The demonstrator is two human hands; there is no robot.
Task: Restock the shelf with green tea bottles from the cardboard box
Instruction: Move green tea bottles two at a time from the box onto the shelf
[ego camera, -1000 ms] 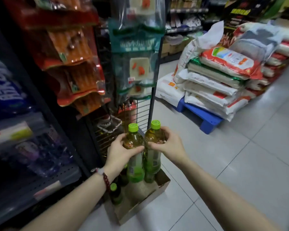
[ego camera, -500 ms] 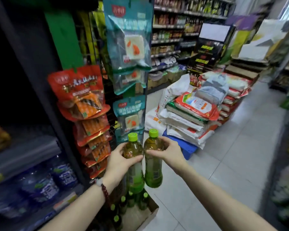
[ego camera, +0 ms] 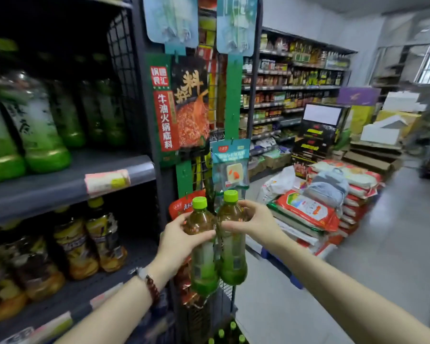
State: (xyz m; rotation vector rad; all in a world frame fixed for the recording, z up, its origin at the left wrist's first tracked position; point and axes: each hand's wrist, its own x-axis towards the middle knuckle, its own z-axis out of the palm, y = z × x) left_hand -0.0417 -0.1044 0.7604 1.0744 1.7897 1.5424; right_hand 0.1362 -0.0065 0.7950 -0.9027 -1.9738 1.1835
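I hold two green tea bottles upright and side by side in front of the shelf's end rack. My left hand (ego camera: 178,240) grips the left bottle (ego camera: 202,259) at its shoulder. My right hand (ego camera: 256,223) grips the right bottle (ego camera: 232,256) the same way. Both have light green caps and green bases. On the shelf (ego camera: 67,184) at upper left stand several green tea bottles (ego camera: 39,130), with bare shelf to their right. At the bottom edge, green caps of more bottles (ego camera: 227,335) show; the cardboard box around them is hidden.
The lower shelf holds yellow-labelled drink bottles (ego camera: 102,238). A wire end rack (ego camera: 209,135) with hanging snack packets stands right behind the held bottles. Stacked rice sacks (ego camera: 313,212) on a blue pallet sit to the right. Grey tiled aisle floor (ego camera: 382,256) lies beyond them.
Both hands have lifted the two bottles up and out of the box on the floor. My view has risen from the floor to the shelf with green tea bottles.
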